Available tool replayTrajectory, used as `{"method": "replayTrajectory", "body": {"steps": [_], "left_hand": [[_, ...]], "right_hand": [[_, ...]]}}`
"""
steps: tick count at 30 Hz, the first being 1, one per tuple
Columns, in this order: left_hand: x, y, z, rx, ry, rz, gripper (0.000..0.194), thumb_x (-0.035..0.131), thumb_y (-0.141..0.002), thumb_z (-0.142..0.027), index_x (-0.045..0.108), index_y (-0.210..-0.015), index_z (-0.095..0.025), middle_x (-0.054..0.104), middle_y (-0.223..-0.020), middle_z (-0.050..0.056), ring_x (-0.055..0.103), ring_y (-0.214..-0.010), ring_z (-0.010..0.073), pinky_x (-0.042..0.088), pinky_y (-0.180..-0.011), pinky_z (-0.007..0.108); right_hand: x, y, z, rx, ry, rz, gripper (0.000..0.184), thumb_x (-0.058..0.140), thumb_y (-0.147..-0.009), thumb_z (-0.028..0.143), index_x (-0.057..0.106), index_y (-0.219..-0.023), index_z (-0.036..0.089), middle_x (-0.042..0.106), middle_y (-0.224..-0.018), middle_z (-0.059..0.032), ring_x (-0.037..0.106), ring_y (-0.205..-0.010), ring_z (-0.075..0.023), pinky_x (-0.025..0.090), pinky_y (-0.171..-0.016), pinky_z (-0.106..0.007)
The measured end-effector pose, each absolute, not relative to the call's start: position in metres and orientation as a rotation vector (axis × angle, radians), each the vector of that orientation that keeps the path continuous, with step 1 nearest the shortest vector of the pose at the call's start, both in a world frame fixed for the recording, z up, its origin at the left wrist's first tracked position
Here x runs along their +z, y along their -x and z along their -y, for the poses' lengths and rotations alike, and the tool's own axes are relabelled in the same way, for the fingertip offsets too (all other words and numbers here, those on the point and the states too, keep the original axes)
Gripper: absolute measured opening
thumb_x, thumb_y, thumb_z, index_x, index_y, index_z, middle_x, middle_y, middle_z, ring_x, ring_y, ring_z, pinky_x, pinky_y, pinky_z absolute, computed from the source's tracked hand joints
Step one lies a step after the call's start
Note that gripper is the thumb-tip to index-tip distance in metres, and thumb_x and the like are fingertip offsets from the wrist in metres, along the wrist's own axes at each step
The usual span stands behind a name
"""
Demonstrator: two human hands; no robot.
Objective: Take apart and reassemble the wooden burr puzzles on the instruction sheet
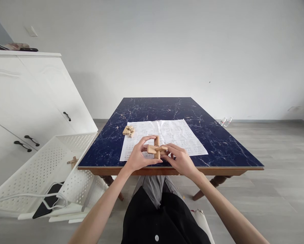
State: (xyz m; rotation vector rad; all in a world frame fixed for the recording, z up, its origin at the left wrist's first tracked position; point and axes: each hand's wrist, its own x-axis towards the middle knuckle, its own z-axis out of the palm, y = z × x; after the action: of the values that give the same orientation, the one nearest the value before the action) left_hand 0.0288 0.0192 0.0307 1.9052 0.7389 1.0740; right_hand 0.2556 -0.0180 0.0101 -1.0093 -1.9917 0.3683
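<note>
Clothes: a black top [157,217] with a pale button, and grey trousers [152,189] reaching under the table.
Left hand [136,156]: curled round the wooden piece [152,149], thumb along its lower end, forefinger at its top.
Right hand [181,161]: fingers drawn narrow, holding the same piece from its right side.
Wooden piece: made of crossed bars, one upright, others reaching sideways; held between both hands above the near edge of the paper.
Basket [77,178]: white, full of small holes, to the left of the table; a wooden cross [72,162] lies inside, with a black flat object [48,200] and a white cable [25,195] nearer.
Table [223,152]: dark blue marbled top, brown wooden edge, turned legs.
Paper [177,135]: white, creased, covered in faint print.
Block cluster [128,131]: small pale wooden blocks, grouped at the paper's left edge.
Cabinet [40,91]: white, black handles, left side.
Bottles [225,122]: two, clear, beyond the table's right side.
Wall [162,51]: plain, pale grey.
</note>
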Motion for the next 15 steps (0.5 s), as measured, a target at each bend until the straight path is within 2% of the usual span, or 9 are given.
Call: {"method": "replayTrajectory", "body": {"steps": [5, 10, 15], "left_hand": [[0.034, -0.032, -0.014, 1.069, -1.985, -0.687, 0.086, 0.101, -0.07, -0.037, 0.056, -0.143, -0.03, 0.055, -0.159, 0.015, 0.079, -0.099, 0.0231, 0.062, -0.099, 0.041], [0.033, -0.023, -0.015, 1.097, -1.991, -0.739, 0.081, 0.098, -0.074, -0.039, 0.055, -0.142, -0.03, 0.053, -0.161, 0.014, 0.078, -0.104, 0.0228, 0.062, -0.101, 0.041], [0.033, -0.01, -0.016, 1.046, -2.016, -0.99, 0.083, 0.096, -0.074, -0.046, 0.054, -0.144, -0.031, 0.065, -0.148, 0.009, 0.079, -0.103, 0.0236, 0.064, -0.097, 0.039]], "right_hand": [[0.006, -0.261, 0.025, 0.326, 0.984, 1.945, 0.025, 0.058, -0.109, 0.032, 0.071, -0.128, 0.024, 0.077, -0.118, -0.0108, 0.073, -0.077, -0.02, 0.059, -0.065, -0.032], [0.013, -0.264, 0.027, 0.411, 0.938, 1.853, 0.024, 0.065, -0.106, 0.036, 0.072, -0.126, 0.024, 0.077, -0.114, -0.0105, 0.072, -0.079, -0.0211, 0.061, -0.065, -0.032], [0.021, -0.274, 0.017, 0.439, 1.042, 1.713, 0.031, 0.068, -0.104, 0.044, 0.072, -0.127, 0.023, 0.076, -0.111, -0.0085, 0.073, -0.072, -0.0194, 0.062, -0.067, -0.034]]}}
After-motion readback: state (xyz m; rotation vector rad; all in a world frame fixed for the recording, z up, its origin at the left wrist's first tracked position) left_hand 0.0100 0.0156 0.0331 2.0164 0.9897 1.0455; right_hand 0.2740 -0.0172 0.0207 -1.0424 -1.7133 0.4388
